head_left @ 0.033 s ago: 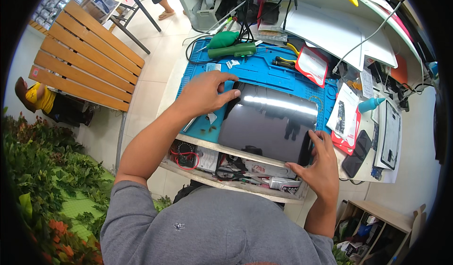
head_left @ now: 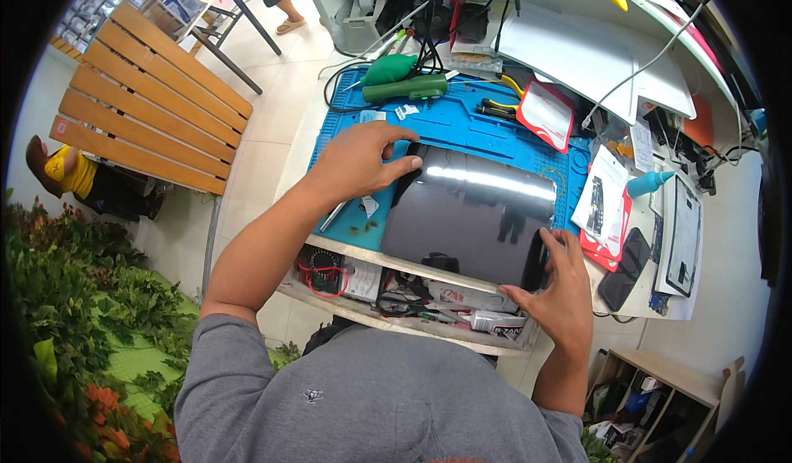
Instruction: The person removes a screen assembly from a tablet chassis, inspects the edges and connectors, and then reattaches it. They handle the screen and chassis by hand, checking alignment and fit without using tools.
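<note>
A tablet (head_left: pixel 470 215) with a dark, glossy screen lies face up across the front of a blue work mat (head_left: pixel 462 129), and its near edge reaches the table's front edge. White light and dark shapes reflect in its glass. My left hand (head_left: pixel 355 164) pinches the far left corner, thumb on the screen side and index finger at the far edge. At the right end, my right hand (head_left: pixel 563 285) grips the short edge, its thumb by the near corner and its fingers farther up the side. What lies under the tablet is hidden.
A green air blower (head_left: pixel 390 68), a green tool (head_left: pixel 404 90) and yellow-handled pliers (head_left: pixel 498 108) lie behind the tablet. To the right are a dark phone (head_left: pixel 624 269) and a teal bottle (head_left: pixel 650 183). Below the tabletop, an open drawer (head_left: pixel 412 324) holds cables and tubes.
</note>
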Demonstrator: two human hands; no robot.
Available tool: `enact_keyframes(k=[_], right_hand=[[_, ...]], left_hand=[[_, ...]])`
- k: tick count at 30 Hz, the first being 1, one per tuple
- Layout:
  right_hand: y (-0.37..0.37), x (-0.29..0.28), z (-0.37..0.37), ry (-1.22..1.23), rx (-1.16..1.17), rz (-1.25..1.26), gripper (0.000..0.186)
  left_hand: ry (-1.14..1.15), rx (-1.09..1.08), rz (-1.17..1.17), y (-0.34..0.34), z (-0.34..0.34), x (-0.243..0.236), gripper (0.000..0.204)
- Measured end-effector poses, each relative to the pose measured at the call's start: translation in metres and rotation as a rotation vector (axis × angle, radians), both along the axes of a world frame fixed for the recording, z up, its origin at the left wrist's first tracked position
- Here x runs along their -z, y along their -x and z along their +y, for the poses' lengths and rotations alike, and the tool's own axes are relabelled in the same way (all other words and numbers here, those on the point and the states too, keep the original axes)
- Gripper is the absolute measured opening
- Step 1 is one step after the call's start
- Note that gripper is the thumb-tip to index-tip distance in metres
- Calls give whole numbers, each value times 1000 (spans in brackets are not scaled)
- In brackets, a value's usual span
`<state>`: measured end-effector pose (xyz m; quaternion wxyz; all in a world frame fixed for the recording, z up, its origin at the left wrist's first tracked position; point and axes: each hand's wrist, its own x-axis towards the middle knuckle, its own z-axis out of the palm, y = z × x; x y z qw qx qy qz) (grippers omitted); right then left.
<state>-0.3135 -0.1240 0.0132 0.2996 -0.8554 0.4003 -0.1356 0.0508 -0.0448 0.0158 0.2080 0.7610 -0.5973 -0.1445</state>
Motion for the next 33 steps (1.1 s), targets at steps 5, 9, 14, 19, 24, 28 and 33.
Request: enact_keyframes(k=[5, 9, 14, 19, 24, 28, 33], right_hand=[[-1, 1, 1, -27, 8, 4, 97], [-1, 2, 2, -12, 7, 0, 96], [-1, 3, 2, -15, 8, -7, 97], [2, 12, 1, 83, 0, -1, 103], [2, 11, 2, 84, -1, -4, 103], [2, 11, 1, 82, -2, -11, 103], [2, 11, 1, 87, -9, -17, 102]], left_hand=[[-18, 103, -47, -10, -17, 5, 36], [-50, 181, 0, -14, -28, 3, 33], [-81, 252, 30, -12, -39, 4, 33], [-88, 289, 52, -19, -41, 0, 32], [-125, 276, -4, -36, -37, -9, 28], [-143, 329, -12, -28, -44, -12, 29], [-130, 430, -106, -24, -56, -9, 31]])
